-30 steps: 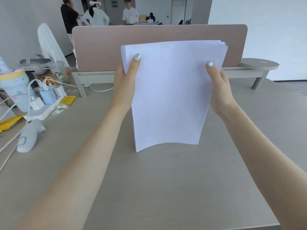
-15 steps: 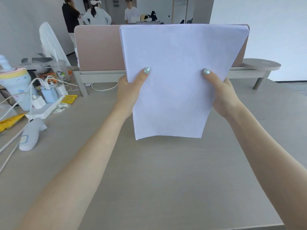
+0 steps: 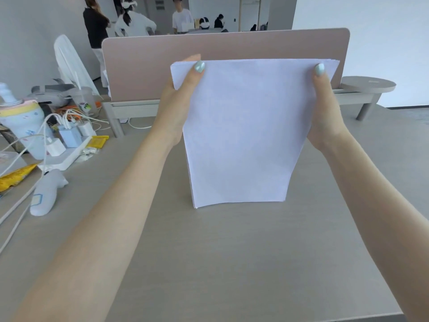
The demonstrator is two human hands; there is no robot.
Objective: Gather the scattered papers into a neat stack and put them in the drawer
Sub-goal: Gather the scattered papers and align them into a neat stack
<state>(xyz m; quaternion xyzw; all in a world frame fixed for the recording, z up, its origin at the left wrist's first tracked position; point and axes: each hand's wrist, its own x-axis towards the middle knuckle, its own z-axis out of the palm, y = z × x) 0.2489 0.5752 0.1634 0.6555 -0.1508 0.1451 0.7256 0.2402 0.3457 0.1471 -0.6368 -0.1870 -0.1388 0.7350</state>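
A stack of white papers (image 3: 241, 135) stands upright on its lower edge on the beige desk (image 3: 232, 263), its face toward me. My left hand (image 3: 176, 105) grips the stack's upper left side, thumb on the front near the top corner. My right hand (image 3: 325, 112) holds the upper right side the same way. The sheets' top edges sit slightly fanned at the right corner. No drawer is in view.
A pink divider panel (image 3: 232, 45) runs behind the papers, with a round side shelf (image 3: 368, 83) at its right. On the left lie a white controller (image 3: 46, 194), a power strip with chargers and cables (image 3: 67, 145), a pastel bottle (image 3: 23, 126) and a yellow packet (image 3: 14, 175). People stand far behind.
Half a second ago the stack was lifted off the desk; now its lower edge is down on the desk again, and both hands have slid up to its top corners.
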